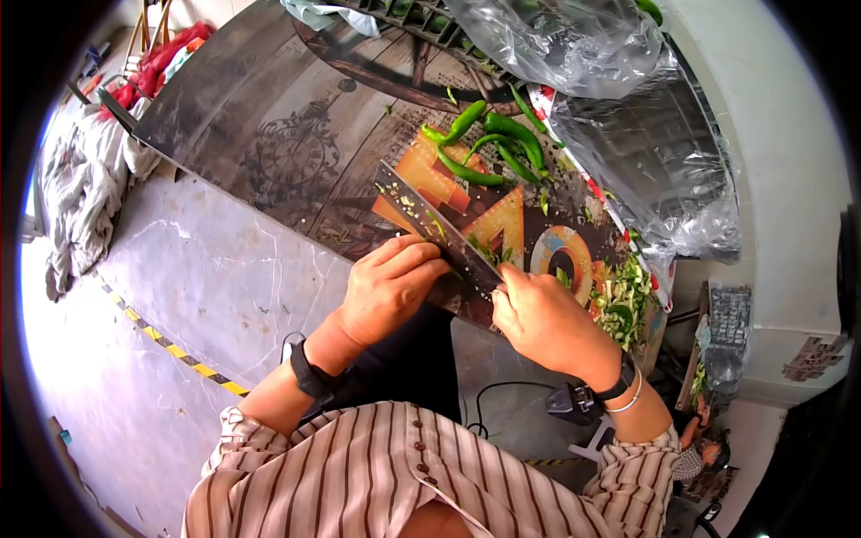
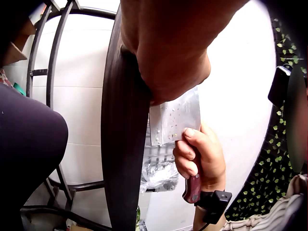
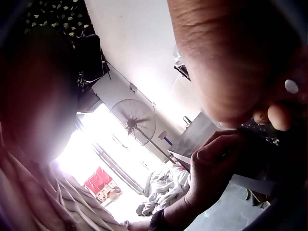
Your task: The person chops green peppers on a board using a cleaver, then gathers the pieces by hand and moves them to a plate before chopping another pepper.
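Note:
My right hand (image 1: pixel 547 318) grips a cleaver by its dark red handle (image 2: pixel 193 187), thumb and finger up against the blade. The broad metal blade (image 1: pixel 435 224) slants over the near edge of the printed tabletop (image 1: pixel 224 134), with pale seeds and green bits stuck to it. Close beside the blade is my left hand (image 1: pixel 392 282), fingers bent and bunched together at its near side; I cannot tell whether they hold anything. Several whole green chillies (image 1: pixel 511 130) lie beyond the blade. A pile of chopped green chilli (image 1: pixel 623 305) sits to the right of my right hand.
Clear plastic sheeting (image 1: pixel 619 143) covers the table's right side, near a black crate (image 1: pixel 430 22) at the back. Grey cloth (image 1: pixel 85 188) hangs at the far left. On the floor runs yellow-black tape (image 1: pixel 170 345). A standing fan (image 3: pixel 132 122) shows in the right wrist view.

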### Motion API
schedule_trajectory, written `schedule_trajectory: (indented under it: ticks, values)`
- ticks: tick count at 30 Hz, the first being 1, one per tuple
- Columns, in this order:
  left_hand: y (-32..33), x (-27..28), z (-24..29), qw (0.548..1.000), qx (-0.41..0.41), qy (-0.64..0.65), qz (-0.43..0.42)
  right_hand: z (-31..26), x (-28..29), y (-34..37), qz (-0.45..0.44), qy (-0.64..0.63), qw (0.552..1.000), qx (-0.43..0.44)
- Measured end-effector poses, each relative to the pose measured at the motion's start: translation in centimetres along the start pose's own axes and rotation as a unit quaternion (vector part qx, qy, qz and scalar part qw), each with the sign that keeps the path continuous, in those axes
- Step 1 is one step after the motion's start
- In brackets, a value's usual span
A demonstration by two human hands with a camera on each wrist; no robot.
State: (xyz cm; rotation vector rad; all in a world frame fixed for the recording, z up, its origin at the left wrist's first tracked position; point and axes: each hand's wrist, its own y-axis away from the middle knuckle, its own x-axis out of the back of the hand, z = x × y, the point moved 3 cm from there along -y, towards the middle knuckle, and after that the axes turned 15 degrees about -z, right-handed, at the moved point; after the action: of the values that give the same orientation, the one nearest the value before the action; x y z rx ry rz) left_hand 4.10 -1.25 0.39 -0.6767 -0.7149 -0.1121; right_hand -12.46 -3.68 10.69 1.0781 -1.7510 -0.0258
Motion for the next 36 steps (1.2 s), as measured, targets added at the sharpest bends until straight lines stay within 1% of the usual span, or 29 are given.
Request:
schedule_trajectory:
  ticks: [1,5,8,12,14,15,17,19,21,23,26,30,33,35,36]
  values:
    - [0.0,0.0,0.0,1.0,-0.008,-0.006,-0.001,0.1,0.0,-0.2,-0.003,-0.002,1.0,0.0]
    - [0.0,-0.1,0.1,1.0,0.014,0.011,0.011,0.3,-0.1,-1.3,-0.006,-0.016,1.0,-0.008]
    - [0.2,-0.1,0.0,1.0,0.017,0.01,0.01,0.2,-0.3,-2.8,0.042,-0.011,0.999,0.028]
    - [0.1,0.0,0.1,1.0,-0.004,0.005,0.012,0.8,-0.7,-3.4,0.076,-0.018,0.996,0.042]
    - [0.0,0.1,0.1,1.0,-0.007,-0.003,0.018,1.4,-0.5,-3.5,0.116,-0.037,0.991,0.055]
    - [0.0,0.0,0.0,1.0,-0.005,0.004,0.016,1.4,-0.2,-3.2,0.117,-0.035,0.991,0.057]
    - [0.2,-0.2,0.0,1.0,0.002,0.013,0.015,1.3,0.4,-2.1,0.106,-0.039,0.993,0.028]
    - [0.2,-0.3,-0.1,1.0,0.004,0.011,0.02,0.9,0.6,-0.9,0.103,-0.027,0.994,0.03]
    - [0.2,-0.3,0.0,1.0,0.004,0.011,0.026,0.6,0.3,0.1,0.057,-0.039,0.997,0.029]
    - [0.1,-0.3,0.0,0.999,0.008,0.009,0.032,0.7,-0.3,0.5,0.053,-0.033,0.997,0.04]
    - [0.2,-0.2,-0.1,0.999,0.013,0.006,0.03,0.7,-0.6,0.6,0.014,-0.054,0.998,0.007]
    - [0.1,-0.2,-0.2,0.999,0.016,0.008,0.027,0.4,-0.5,0.4,0.013,-0.028,0.999,0.015]
    - [0.0,-0.2,0.0,0.999,0.024,0.006,0.025,0.4,-0.3,-0.5,-0.002,-0.023,1.0,-0.006]
    - [0.0,-0.2,0.1,0.999,0.026,0.001,0.025,0.2,-0.5,-1.4,0.022,-0.011,0.999,0.027]
    - [0.0,-0.2,0.0,0.999,0.027,0.002,0.022,0.4,-0.8,-2.1,0.033,-0.003,0.999,0.027]
